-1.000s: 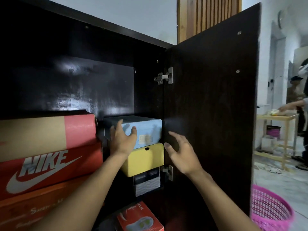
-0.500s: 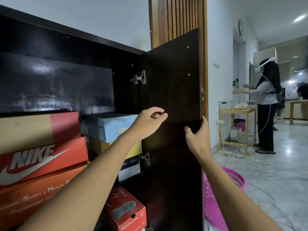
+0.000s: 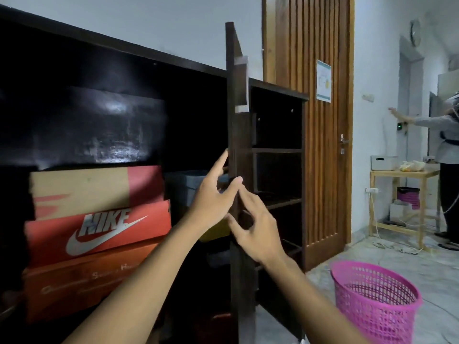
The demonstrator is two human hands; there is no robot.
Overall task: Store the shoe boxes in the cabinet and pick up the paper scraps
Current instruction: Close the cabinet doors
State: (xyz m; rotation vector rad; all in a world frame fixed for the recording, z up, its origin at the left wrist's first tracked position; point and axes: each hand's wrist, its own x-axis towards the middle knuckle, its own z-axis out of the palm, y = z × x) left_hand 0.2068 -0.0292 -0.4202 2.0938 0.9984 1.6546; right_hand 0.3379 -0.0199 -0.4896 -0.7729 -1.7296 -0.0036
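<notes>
Inside the dark cabinet, on the left, a tan and red shoe box lies on a red Nike box, which rests on an orange box. Beside them, a blue-grey box sits over a yellow box that is mostly hidden. The cabinet door faces me edge-on. My left hand touches its edge with the fingers spread. My right hand, just below, has its fingers apart against the door's edge. No paper scraps are in sight.
Dark open shelves stand right of the door, then a slatted wooden door. A pink mesh basket sits on the tiled floor at lower right. Farther right, a person stands by a small wooden table.
The cabinet door has swung from wide open to edge-on, toward shut. My left hand left the blue-grey box, and both hands have met at the door's edge.
</notes>
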